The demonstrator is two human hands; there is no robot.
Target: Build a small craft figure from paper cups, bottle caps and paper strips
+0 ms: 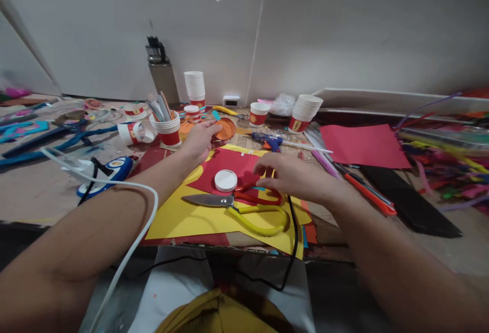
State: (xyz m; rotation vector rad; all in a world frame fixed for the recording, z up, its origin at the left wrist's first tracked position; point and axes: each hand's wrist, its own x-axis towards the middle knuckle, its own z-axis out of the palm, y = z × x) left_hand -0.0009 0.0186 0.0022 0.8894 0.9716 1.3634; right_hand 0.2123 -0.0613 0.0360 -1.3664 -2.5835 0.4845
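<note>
My left hand (200, 142) reaches forward and pinches the near-left edge of an orange paper disc (226, 128). My right hand (282, 170) hovers with curved, parted fingers over a sheet of red paper (208, 172), and I see nothing in its grasp. Under it lie large scissors (214, 200), one handle red and one yellow, blades toward the left. A round white lid (225, 181) rests on the red paper just behind the blades. Yellow paper (171, 223) spreads beneath all of these.
A cup of pens (166, 130) stands left, near tipped paper cups (130, 133). Stacked cups (194, 86) and a flask (164, 76) are behind. A glue gun (267, 142), a utility knife (370, 194) and pink-red paper (364, 144) lie right. A white cable (153, 200) crosses my left forearm.
</note>
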